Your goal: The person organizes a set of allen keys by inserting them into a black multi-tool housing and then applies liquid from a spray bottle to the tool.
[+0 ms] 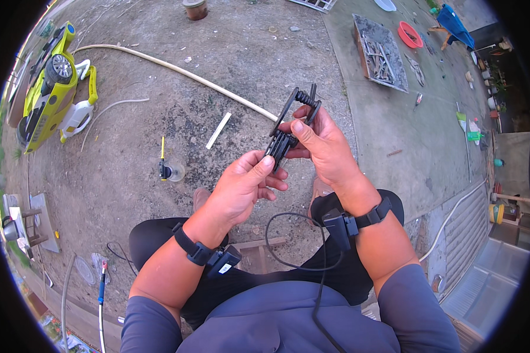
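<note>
Both my hands hold a black mechanical part [281, 143] above my knees; its exact kind I cannot make out. It has a ribbed, stacked lower body, and an open loop-like frame with a ridged crossbar at its upper end. My left hand [248, 179] pinches the lower end between thumb and fingers. Closed around the upper frame is my right hand [321, 141], its thumb lying against the side. Some of the fingers and the part's back are hidden. Each wrist wears a black strap with a small box, and a black cable [267, 235] loops below the right wrist.
A spray bottle [175, 172] and a pale strip [218, 130] lie on the ground ahead. A beige hose [176, 69] runs behind them. At left rests a yellow-green toy car [52, 94] on its side. A tray of metal pieces [378, 56] and a red basin [410, 35] stand far right.
</note>
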{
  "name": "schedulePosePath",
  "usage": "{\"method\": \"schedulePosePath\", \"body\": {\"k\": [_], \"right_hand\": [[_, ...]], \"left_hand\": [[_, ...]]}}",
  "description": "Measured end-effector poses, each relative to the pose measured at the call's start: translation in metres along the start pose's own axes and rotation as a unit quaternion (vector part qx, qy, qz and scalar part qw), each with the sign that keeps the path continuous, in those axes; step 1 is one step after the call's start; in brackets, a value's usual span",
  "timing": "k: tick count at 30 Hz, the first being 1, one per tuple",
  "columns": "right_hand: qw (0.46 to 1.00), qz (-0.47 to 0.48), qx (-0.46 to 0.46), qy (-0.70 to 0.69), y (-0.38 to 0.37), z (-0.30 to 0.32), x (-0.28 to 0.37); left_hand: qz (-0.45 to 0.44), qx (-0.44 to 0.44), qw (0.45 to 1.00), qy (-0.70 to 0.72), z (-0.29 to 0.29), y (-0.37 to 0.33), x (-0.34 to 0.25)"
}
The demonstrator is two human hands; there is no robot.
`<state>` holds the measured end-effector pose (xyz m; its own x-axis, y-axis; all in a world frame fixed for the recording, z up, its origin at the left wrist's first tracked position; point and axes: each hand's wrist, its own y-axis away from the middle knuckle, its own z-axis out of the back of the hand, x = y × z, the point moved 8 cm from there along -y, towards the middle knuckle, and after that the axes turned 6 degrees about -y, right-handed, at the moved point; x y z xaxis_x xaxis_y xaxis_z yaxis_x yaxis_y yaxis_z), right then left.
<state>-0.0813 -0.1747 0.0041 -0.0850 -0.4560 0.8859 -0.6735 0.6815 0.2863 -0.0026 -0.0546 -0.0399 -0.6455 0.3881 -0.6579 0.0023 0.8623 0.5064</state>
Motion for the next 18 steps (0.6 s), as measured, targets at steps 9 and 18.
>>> {"method": "schedulePosePath", "body": {"k": [9, 18], "right_hand": [[0.998, -0.028, -0.052, -0.024, -0.002, 0.009, -0.009], [0.989, -0.106, -0.017, -0.101, -0.002, 0.01, -0.019]], "left_hand": [[-0.039, -0.042, 0.998, -0.013, 0.013, -0.006, 0.001], [-0.092, -0.077, 0.993, -0.009, 0.018, -0.007, -0.004]]}}
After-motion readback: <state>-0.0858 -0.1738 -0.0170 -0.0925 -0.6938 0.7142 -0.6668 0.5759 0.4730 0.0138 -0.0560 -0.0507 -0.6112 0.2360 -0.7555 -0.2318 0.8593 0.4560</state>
